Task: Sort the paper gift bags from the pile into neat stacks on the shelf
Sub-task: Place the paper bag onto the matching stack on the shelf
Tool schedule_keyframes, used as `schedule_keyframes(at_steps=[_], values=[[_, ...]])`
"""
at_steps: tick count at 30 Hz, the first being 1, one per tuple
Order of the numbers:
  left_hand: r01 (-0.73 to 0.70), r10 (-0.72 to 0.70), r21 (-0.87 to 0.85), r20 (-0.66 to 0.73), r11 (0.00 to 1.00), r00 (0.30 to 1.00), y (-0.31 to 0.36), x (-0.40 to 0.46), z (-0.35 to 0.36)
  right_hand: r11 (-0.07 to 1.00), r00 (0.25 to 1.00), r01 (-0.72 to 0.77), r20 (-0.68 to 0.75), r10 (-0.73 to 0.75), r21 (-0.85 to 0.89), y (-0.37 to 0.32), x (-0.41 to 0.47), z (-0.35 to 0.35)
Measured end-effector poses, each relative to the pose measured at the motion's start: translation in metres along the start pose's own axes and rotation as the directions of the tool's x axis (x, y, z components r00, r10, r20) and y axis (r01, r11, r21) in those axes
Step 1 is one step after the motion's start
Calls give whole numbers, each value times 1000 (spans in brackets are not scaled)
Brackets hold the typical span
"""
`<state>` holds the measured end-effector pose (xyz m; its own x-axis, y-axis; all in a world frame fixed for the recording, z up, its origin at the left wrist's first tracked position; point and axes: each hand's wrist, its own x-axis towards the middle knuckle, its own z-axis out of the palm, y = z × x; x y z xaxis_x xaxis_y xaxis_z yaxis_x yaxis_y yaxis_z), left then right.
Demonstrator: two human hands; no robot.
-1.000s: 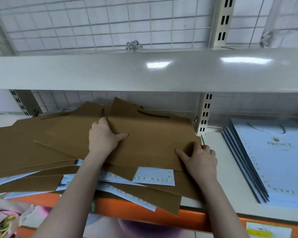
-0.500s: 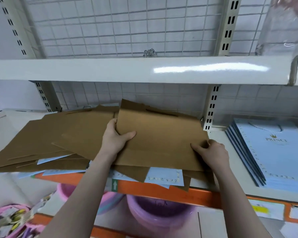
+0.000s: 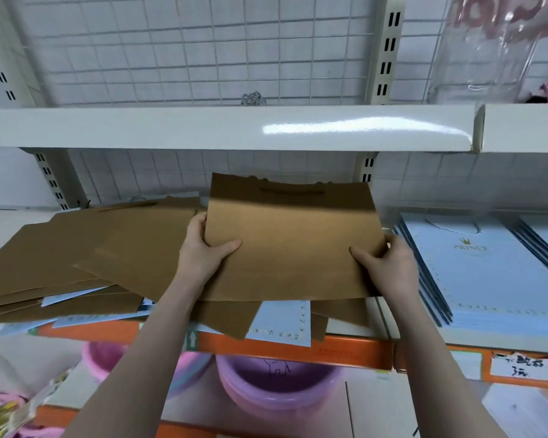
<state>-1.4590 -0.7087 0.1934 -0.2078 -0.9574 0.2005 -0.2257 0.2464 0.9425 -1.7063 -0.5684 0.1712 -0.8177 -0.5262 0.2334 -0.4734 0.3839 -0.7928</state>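
The brown paper bag [image 3: 293, 245] is now raised clear of the pile [image 3: 86, 267], tilted with its handle edge toward the back of the shelf [image 3: 383, 324]; a second ago it lay flat on top of the pile. The left hand [image 3: 203, 248] grips the bag's left edge, thumb on the front face and fingers behind. The right hand [image 3: 385, 263] grips the lower right corner in the same manner. The two hands are well apart, one at each side of the bag.

The pile remains to the left of and beneath the lifted bag: loose brown bags overlapping at mixed angles, with light blue bags [image 3: 279, 324] showing under them at the shelf's front edge. To the right of the lifted bag, a neat stack of blue bags [image 3: 487, 267] lies flat on the shelf.

Judgement: one bag has been separated from the pile and is ready to be placed. No tidy brown stack is visible yet, so most of the sorting remains.
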Motion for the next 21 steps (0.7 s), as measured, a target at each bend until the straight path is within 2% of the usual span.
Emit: schedule_keyframes(at_steps=[6, 13, 21], values=[[-2, 0, 71, 22, 997, 1000, 7, 7, 14, 998, 998, 25, -56, -29, -61, -2, 6, -18], [-108, 83, 304, 92, 947, 992, 22, -9, 29, 984, 995, -36, -98, 19, -175, 7, -19, -42], [-189, 145, 359, 146, 914, 979, 32, -53, 48, 939, 985, -83, -168, 27, -333, 30, -72, -81]])
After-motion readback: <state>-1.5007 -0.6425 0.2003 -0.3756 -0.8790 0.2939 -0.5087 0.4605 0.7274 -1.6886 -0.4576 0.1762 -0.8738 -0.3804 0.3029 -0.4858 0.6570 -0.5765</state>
